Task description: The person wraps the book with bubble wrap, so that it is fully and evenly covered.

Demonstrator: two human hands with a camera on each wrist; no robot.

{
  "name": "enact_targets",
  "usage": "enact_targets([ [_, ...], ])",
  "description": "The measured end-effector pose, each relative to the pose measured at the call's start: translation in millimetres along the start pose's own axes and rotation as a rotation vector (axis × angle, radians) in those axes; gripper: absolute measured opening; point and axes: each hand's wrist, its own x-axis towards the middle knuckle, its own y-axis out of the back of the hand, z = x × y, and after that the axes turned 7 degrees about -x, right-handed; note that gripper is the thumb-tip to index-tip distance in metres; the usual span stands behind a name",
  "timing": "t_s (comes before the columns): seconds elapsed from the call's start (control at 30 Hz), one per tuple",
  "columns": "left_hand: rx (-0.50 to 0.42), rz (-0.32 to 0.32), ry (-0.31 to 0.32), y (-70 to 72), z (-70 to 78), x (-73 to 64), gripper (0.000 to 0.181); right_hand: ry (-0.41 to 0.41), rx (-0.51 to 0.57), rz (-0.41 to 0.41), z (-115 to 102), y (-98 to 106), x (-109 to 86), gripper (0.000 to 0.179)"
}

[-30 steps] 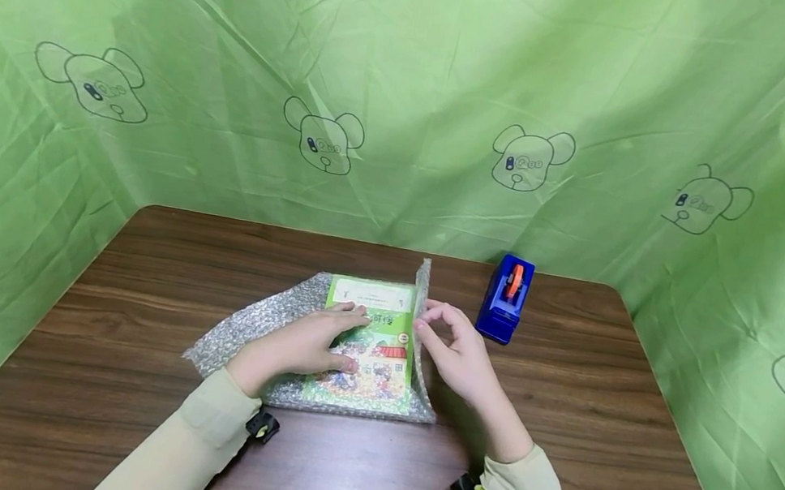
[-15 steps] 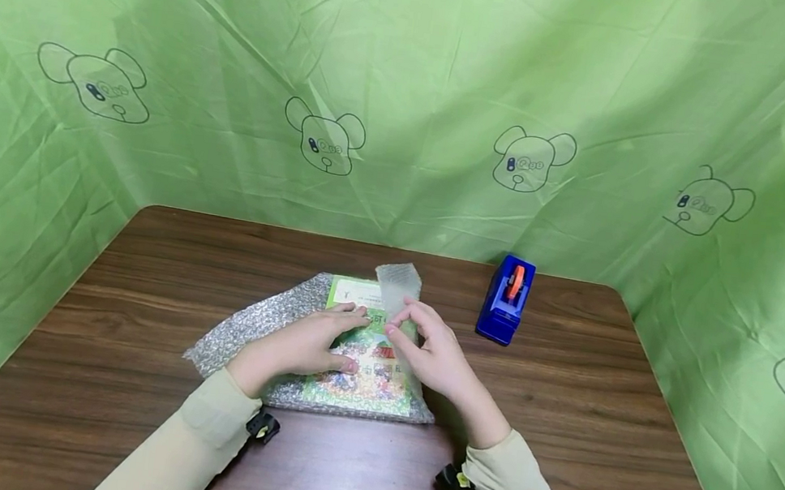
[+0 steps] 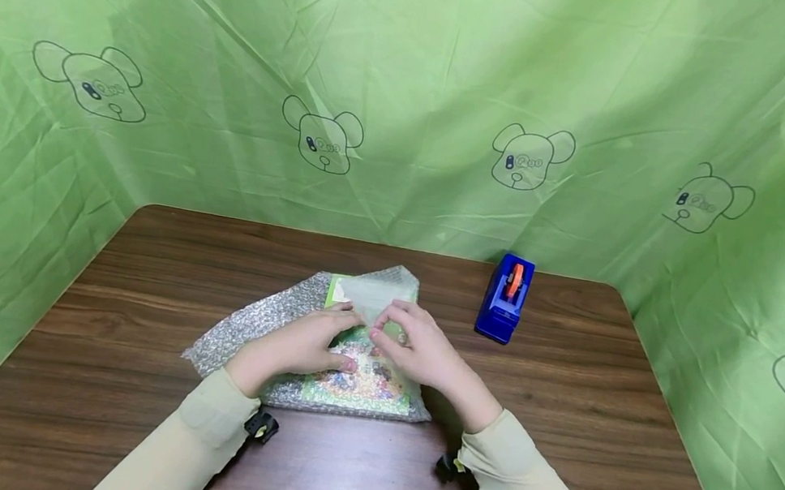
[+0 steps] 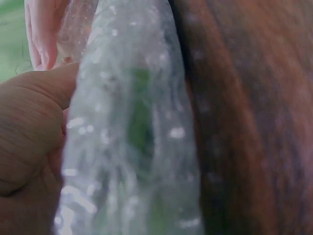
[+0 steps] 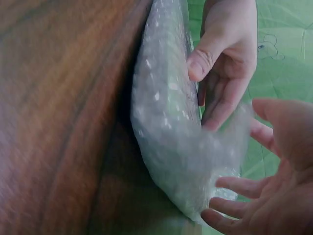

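A book with a green illustrated cover (image 3: 354, 391) lies on a sheet of bubble wrap (image 3: 245, 332) on the table. My left hand (image 3: 300, 341) rests on the cover with fingers spread and presses it down. Between thumb and index finger, my right hand (image 3: 419, 352) pinches the edge of the wrap's right flap (image 3: 387, 285), which is folded leftward over the book. In the right wrist view, the wrap's bent side (image 5: 171, 142) rises toward the right hand (image 5: 288, 171), whose other fingers are loosely spread. The left wrist view has the near edge of the wrap (image 4: 132, 147) beside the left thumb.
A blue tape dispenser (image 3: 499, 315) with an orange roll (image 3: 515, 281) stands on the table to the right, beyond the right hand. Green fabric (image 3: 410, 100) with bear-head drawings hangs around the back and sides of the brown wooden table (image 3: 589, 383).
My right hand has moved left, drawing the bubble wrap's right flap from nearly upright to lying over the book's upper part. The left hand has stayed in place on the cover.
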Motion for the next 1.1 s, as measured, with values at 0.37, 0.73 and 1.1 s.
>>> enact_targets([
  [0.37, -0.009, -0.014, 0.015, -0.1, 0.0, 0.1, 0.089, -0.091, -0.076, -0.073, 29, 12, 8.1, 0.052],
  [0.73, -0.008, -0.013, -0.004, -1.7, -0.9, 1.0, 0.085, -0.091, -0.091, -0.102, 46, 11, 12.8, 0.098],
  [1.1, 0.004, -0.018, 0.000, 1.4, 0.5, -1.0, 0.084, 0.008, -0.090, -0.125, 52, 2, 16.1, 0.098],
])
